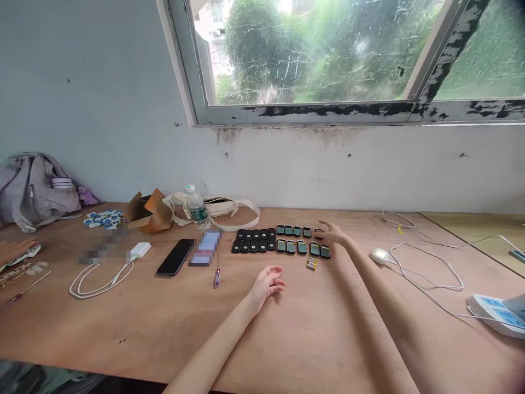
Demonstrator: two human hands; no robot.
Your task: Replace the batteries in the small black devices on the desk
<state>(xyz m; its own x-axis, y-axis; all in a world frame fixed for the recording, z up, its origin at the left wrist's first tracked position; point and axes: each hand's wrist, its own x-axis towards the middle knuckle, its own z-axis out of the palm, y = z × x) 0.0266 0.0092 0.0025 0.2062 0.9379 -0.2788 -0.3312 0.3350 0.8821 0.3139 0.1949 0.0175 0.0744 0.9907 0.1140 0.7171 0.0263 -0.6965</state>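
Note:
My right hand (333,233) reaches to the right end of the rows, its fingers around a small black device (319,231) that they partly cover. Several similar black devices with grey-green screens (291,247) lie in two rows to its left. Beyond them are rows of plain black pieces, each with a small round mark (253,240). A few gold-coloured batteries (311,264) lie just in front of the devices. My left hand (267,284) rests on the table nearer to me, holding nothing, with fingers loosely bent and apart.
A screwdriver (217,276), a phone (174,257) and a white charger with cable (140,250) lie to the left. Behind stand a water bottle (198,208) and an open cardboard box (151,212). A power strip (498,313) and white cables are at right.

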